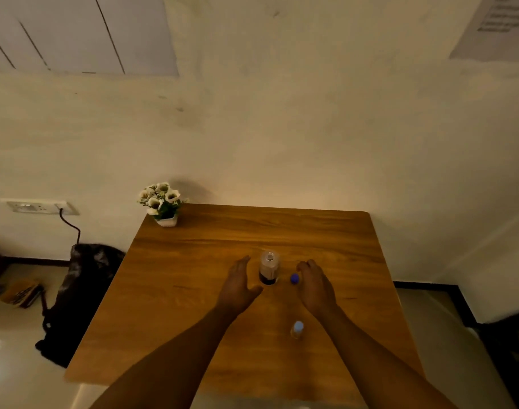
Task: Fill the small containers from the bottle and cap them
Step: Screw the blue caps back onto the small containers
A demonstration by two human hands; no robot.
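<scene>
A clear bottle (269,268) with dark liquid at its bottom stands upright and uncapped in the middle of the wooden table (193,290). My left hand (239,283) is just left of it, fingers spread, not touching it. My right hand (314,283) is to the bottle's right, fingers loosely curled, next to a blue cap (294,278) on the table; I cannot tell whether the fingers touch the cap. A small container (297,329) with a pale blue top stands nearer to me, between my forearms.
A small white pot of white flowers (163,204) sits at the table's far left corner against the wall. A dark bag (75,296) stands on the floor left of the table, under a wall socket (40,207) with a cable.
</scene>
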